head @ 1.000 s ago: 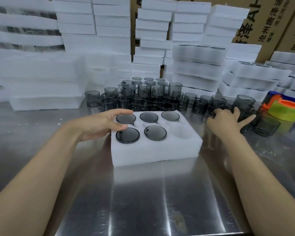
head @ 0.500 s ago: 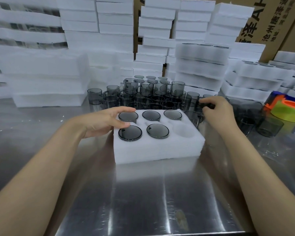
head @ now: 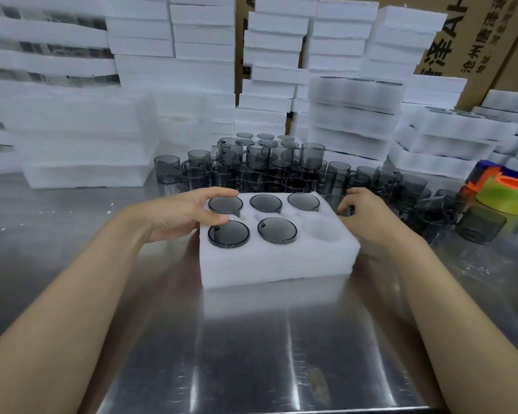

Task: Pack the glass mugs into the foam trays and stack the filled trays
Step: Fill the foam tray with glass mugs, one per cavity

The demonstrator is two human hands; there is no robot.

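Note:
A white foam tray [head: 278, 264] lies on the steel table in front of me. Several smoky grey glass mugs [head: 277, 230] sit upside down in its pockets, and the front right pocket [head: 323, 230] holds nothing. My left hand [head: 186, 213] rests on the tray's back left corner, index finger and thumb spread either side of the mug there. My right hand [head: 368, 213] is at the tray's back right corner, its fingers curled round a glass mug [head: 334, 202] that is mostly hidden by the hand. A crowd of loose mugs [head: 269, 168] stands behind the tray.
Stacks of white foam trays [head: 353, 115] fill the back and both sides, with cardboard boxes [head: 476, 40] behind. More loose mugs [head: 480, 224] and a green and orange tape roll [head: 509, 195] sit at the right. Bare steel table [head: 251, 354] stretches toward me.
My right hand has come back from the loose mugs on the right toward the tray's back right corner, fingers now curled on a mug. My left hand has stayed on the tray.

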